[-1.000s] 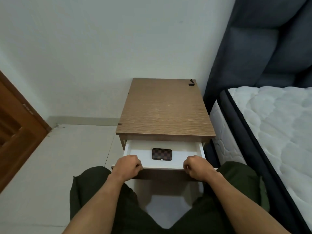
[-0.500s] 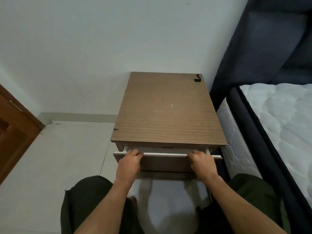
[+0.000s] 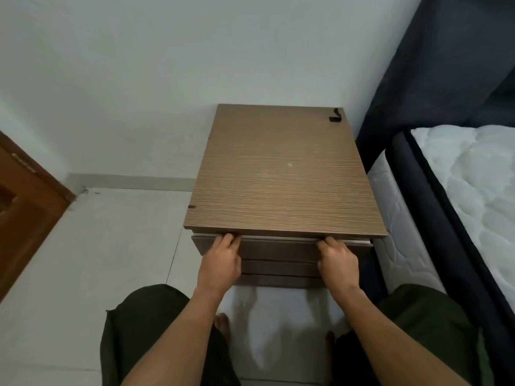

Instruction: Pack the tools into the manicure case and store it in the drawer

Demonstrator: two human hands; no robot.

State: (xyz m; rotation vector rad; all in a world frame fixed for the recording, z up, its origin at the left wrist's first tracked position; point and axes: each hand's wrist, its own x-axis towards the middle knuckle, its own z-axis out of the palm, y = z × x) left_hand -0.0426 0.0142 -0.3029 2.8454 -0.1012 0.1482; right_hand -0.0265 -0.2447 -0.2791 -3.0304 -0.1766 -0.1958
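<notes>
The left hand point(image 3: 221, 260) and right hand point(image 3: 337, 263) press flat on the top drawer point(image 3: 278, 247) front, well apart, fingertips at its upper lip. Only 1 thin slit remains under the nightstand point(image 3: 278, 176) top. The manicure case is out of sight, presumably inside; storing looks nearly finished.

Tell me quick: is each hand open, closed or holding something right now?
Left hand: open, fingers pressed against the drawer front.
Right hand: open, fingers pressed against the same drawer front.
</notes>
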